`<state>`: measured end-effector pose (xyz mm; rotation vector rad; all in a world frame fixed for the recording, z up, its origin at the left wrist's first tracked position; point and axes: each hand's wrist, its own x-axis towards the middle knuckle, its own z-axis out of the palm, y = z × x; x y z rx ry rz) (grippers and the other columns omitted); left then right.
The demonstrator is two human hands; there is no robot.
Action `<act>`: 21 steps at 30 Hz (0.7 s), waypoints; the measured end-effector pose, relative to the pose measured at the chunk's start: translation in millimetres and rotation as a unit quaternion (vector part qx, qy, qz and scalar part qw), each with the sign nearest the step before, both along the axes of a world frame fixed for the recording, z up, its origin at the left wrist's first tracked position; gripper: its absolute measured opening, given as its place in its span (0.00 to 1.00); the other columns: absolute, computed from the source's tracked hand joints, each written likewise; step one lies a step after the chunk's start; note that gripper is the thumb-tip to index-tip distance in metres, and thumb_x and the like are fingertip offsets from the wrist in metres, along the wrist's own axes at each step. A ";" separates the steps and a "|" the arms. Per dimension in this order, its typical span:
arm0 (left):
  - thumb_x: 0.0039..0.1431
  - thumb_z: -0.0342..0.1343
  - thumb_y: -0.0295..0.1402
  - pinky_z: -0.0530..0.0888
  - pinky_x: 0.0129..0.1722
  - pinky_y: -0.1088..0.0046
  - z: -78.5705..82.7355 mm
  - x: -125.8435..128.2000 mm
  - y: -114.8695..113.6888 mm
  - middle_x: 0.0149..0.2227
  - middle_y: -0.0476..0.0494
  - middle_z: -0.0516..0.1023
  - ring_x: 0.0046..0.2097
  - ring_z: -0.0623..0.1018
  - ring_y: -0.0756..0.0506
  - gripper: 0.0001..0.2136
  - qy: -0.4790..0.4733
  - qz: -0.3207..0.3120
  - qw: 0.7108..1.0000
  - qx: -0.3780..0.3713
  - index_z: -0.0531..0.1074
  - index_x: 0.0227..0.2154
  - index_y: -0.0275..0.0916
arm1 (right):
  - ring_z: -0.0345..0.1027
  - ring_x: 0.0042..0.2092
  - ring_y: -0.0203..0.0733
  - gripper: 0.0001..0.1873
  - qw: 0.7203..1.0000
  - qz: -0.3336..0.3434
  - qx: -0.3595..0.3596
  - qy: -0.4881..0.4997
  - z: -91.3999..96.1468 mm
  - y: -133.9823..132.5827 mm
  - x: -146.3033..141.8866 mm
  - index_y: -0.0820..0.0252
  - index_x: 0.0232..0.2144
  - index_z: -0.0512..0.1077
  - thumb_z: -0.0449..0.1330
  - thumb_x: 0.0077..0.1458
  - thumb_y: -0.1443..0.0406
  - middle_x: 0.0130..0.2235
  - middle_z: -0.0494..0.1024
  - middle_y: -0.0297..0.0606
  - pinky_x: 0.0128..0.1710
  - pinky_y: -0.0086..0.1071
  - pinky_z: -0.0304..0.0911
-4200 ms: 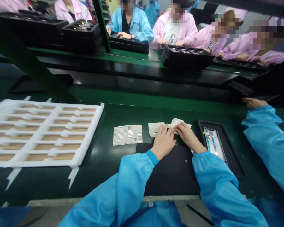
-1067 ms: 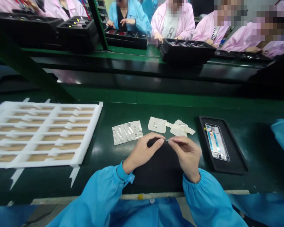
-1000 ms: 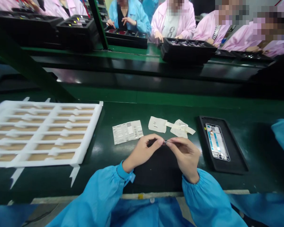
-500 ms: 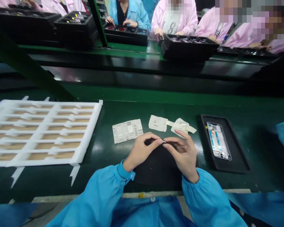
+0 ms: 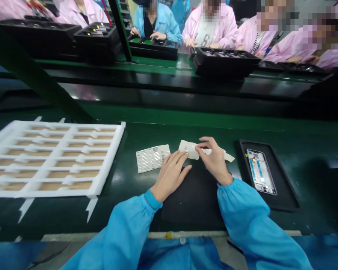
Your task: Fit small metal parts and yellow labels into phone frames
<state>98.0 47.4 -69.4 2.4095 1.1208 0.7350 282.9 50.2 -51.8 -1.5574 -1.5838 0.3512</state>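
My left hand (image 5: 171,173) lies with its fingers stretched out, their tips on the lower edge of a small pale backing sheet (image 5: 190,147). At that sheet's right side, my right hand (image 5: 212,157) has thumb and index finger pinched together. Whatever sits in the pinch is too small to name. A second pale sheet (image 5: 228,156) is mostly covered by the right hand. Left of my hands lies a larger sheet of silvery strip stickers (image 5: 151,159). Under my forearms is a black mat (image 5: 193,200).
A phone frame (image 5: 260,170) rests in a black tray (image 5: 287,191) on the right. To the left is a white foam divider frame (image 5: 107,161) over brown card. Across the line, people (image 5: 157,22) work beside stacked black trays (image 5: 225,62). A green post (image 5: 45,80) slants at left.
Both hands have parted from their shared pinch over the mat and moved up to the small backing sheet. My left fingers have straightened out. The view has shifted slightly.
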 end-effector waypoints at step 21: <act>0.68 0.49 0.37 0.58 0.64 0.51 -2.5 8.6 -3.2 0.58 0.36 0.71 0.63 0.65 0.36 0.18 0.187 0.019 0.978 0.089 0.67 0.56 0.34 | 0.68 0.51 0.48 0.20 0.945 0.037 -0.013 -0.325 -17.9 16.2 23.8 0.61 0.54 0.67 0.44 0.64 0.72 0.49 0.76 0.47 0.50 0.41 0.63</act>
